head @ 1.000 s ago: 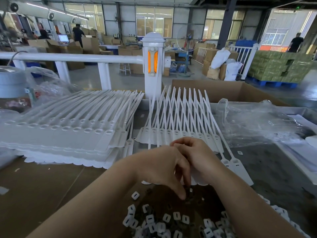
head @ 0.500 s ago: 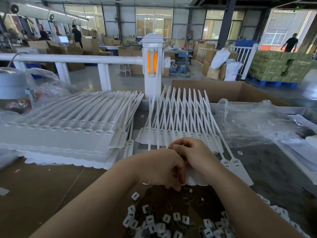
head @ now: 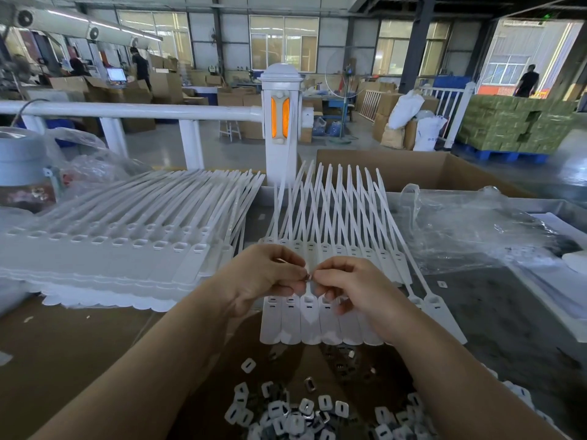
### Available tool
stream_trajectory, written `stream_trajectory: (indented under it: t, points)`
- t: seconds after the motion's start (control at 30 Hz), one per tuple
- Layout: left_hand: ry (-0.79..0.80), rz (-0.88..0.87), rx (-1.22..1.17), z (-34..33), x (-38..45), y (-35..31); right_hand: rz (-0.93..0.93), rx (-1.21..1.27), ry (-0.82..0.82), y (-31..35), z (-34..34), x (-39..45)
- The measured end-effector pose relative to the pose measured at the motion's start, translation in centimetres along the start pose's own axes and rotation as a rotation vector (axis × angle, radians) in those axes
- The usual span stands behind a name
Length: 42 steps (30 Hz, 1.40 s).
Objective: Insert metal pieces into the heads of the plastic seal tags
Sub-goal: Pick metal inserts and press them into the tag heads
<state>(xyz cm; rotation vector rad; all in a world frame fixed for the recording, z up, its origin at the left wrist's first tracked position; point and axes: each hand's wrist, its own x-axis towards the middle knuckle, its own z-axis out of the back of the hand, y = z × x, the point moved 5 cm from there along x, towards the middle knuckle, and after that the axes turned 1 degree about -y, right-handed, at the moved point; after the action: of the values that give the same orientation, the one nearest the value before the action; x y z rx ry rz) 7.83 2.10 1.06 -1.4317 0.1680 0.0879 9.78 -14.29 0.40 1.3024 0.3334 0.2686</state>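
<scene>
Pinching one tiny shiny metal piece (head: 307,277) between both hands (head: 263,277) (head: 352,282), with the near row of flat white plastic seal tags (head: 309,322) looking unfilled.

A white railing post (head: 280,122) with orange reflectors stands beyond the worktop's far edge; an open cardboard box (head: 413,169) sits beside it.

Tag stack (head: 104,249) left of tag row (head: 320,322) (metal pieces (head: 286,414) nearer).
</scene>
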Motion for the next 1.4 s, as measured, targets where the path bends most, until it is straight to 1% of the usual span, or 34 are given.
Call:
stream_trajectory:
  t: [0.1,0.17,0.37,0.5,0.63,0.73,0.8,0.93,1.03,1.13,1.4]
  points:
    - [-0.045,-0.020,-0.077,0.0,0.1,0.0,0.012,-0.011,-0.004,-0.1,0.0,0.0]
    - [-0.065,-0.046,-0.070,-0.1,0.1,0.0,0.020,-0.027,-0.020,-0.1,0.1,0.1]
    - [-0.029,-0.130,0.043,-0.3,-0.1,-0.7,0.025,0.024,-0.052,-0.2,0.1,0.2]
    - [0.041,-0.147,0.205,-0.6,-0.2,-1.1,0.004,0.058,-0.082,-0.4,0.3,0.3]
    - [-0.026,-0.179,0.281,-0.3,-0.2,-1.2,-0.002,0.038,-0.086,-0.3,0.3,0.4]
    - [-0.036,-0.214,0.379,-0.5,-0.2,-1.5,0.013,-0.029,-0.076,-0.2,0.1,0.4]
    - [-0.032,-0.201,0.420,-0.8,-0.2,-1.5,0.018,-0.039,-0.077,-0.2,0.0,0.4]
    - [-0.069,-0.152,0.411,-1.0,-0.1,-1.2,0.023,-0.021,-0.080,-0.4,0.0,0.4]
    - [-0.115,-0.047,0.411,-0.7,0.0,-0.6,-0.003,0.040,-0.144,-0.8,0.4,0.7]
    - [-0.109,0.051,0.414,-1.0,0.0,0.0,-0.023,0.043,-0.166,-1.0,0.6,0.8]
    - [-0.161,0.067,0.540,-2.0,0.0,0.3,-0.009,0.024,-0.164,-1.0,0.6,0.9]
